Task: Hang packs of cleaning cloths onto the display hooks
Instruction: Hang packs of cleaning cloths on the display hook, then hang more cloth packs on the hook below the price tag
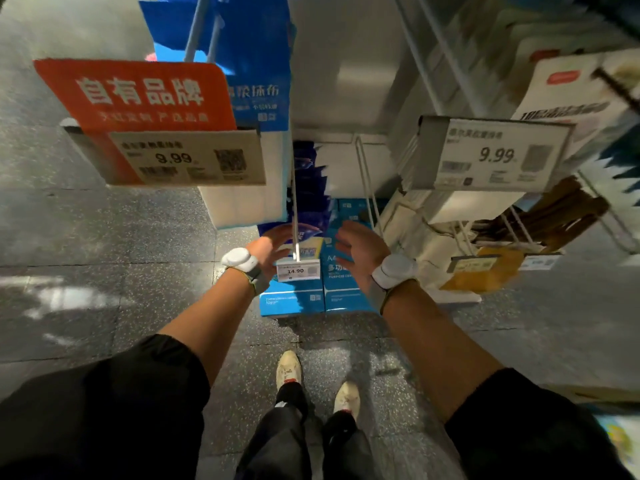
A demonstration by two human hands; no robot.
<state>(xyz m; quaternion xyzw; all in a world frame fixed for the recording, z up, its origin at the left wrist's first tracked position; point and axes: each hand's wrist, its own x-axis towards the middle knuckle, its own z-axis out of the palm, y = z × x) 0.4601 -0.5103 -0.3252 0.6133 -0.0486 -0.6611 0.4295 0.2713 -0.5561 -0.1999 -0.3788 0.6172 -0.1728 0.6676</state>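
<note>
**Here: two open hands, one on each side of a hook**

Both hands are up in front of the shelf, and both hold nothing. The left hand (268, 249) has its fingers spread wide. The right hand (362, 252) has its fingers spread too, with the palm turned toward the left hand. Each wrist wears a white band (239, 259).

Between the hands a thin white hook (295, 209) sticks out. A small price tag (298, 270) that says 14.90 hangs at its tip. The dark blue packs (311, 188) hang in a row on this hook, farther back than the hands. The left fingertips are just beside the front pack. I cannot tell if they touch it.

Up on the left hangs a blue and white pack (256, 98). In front of it is an orange sign (138, 95) with a 9.99 tag (187, 159) below it. On the right is another 9.99 tag (498, 154) on its own hook, with white packs (575, 95) behind it. Lower on the right hang some brown things (554, 216), too blurry to name.

Light blue boxes (294, 299) sit on the gray floor (104, 237) under the hands. At the bottom are two pale shoes (289, 368) and black sleeves (104, 403).
</note>
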